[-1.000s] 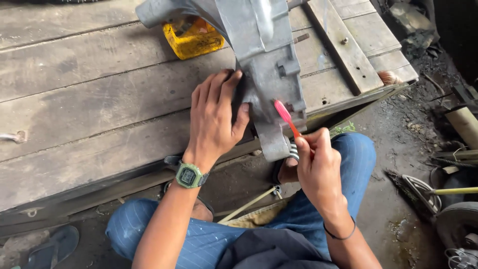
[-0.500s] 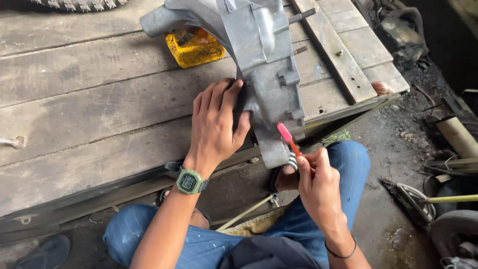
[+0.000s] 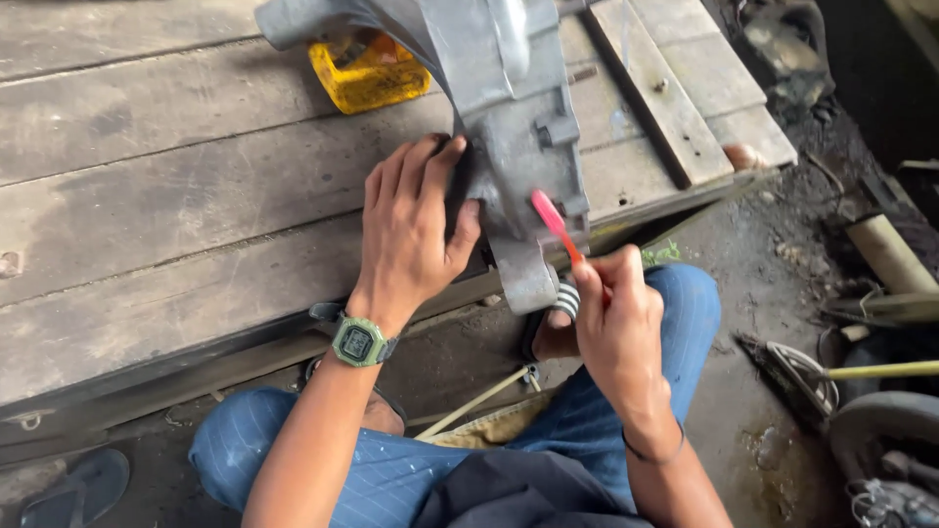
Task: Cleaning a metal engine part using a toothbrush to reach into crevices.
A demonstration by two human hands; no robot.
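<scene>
Left hand spread flat against grey metal casing — right hand pinching pink toothbrush beside it

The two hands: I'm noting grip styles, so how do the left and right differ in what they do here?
The left hand lies flat with spread fingers on the grey metal casing, while the right hand is closed around a pink brush. The left wrist wears a green watch; the right wrist has a thin dark band. The left sits over the wooden platform; the right sits off its edge. Both are bare.
</scene>
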